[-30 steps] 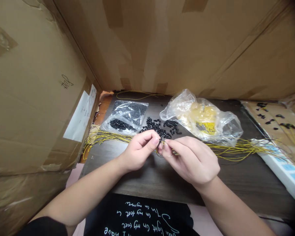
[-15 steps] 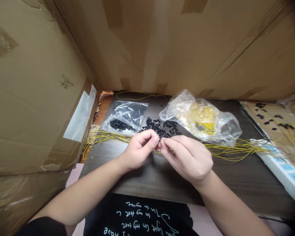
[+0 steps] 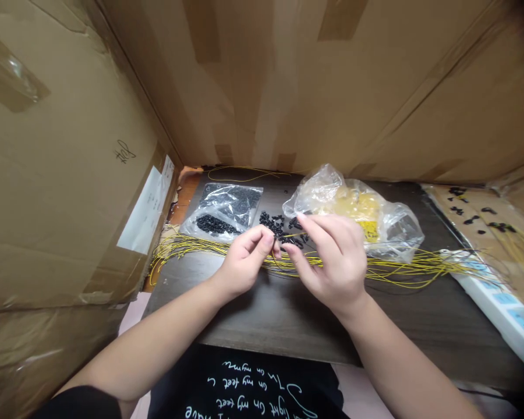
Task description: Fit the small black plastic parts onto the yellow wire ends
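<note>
Head view: left hand pinched closed on something too small to tell; right hand loosely open, fingertips beside it.
Yellow wires cross the dark desk at 3 o'clock: light, limp, best held near the tip; loose black plastic pieces at 12 o'clock.

One head-worn camera looks forward and down from close above, over the left hand and right hand, onto the desk.
</note>
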Demonstrator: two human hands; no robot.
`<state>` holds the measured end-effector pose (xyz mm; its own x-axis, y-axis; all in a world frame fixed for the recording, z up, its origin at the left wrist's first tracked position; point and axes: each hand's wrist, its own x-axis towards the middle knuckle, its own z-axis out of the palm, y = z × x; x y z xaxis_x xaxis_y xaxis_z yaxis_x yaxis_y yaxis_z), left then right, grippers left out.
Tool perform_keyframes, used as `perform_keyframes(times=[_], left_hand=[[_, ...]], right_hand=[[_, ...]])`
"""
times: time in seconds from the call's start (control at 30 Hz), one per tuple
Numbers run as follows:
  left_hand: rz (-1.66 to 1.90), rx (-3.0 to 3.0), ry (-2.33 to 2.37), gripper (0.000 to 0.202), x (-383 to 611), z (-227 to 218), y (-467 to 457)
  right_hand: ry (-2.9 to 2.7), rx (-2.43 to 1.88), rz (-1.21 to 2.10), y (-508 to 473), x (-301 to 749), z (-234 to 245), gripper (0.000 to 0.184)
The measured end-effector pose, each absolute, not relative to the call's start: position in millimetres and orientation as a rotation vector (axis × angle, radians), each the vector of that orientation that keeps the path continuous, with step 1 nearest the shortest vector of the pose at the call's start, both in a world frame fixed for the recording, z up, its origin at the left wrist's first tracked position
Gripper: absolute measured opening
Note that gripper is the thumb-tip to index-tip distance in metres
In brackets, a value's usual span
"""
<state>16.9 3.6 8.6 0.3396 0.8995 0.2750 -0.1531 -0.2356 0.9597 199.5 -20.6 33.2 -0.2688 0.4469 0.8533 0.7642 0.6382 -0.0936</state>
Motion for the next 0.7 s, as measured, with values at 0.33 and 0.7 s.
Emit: perform_keyframes(times=[0.33,0.7], left_hand=[[1.305,1.058,0.821,0.038,21.5,-10.4,14.7],[1.406,0.852,0.82,0.044,13.9,-9.1,33.8]], right_hand=[[-2.104,-1.147,-0.17,-22.2,160.3,6.8,0.019],[-2.558,-0.849,0.082,-19.1,157.1,-10.5,0.028]])
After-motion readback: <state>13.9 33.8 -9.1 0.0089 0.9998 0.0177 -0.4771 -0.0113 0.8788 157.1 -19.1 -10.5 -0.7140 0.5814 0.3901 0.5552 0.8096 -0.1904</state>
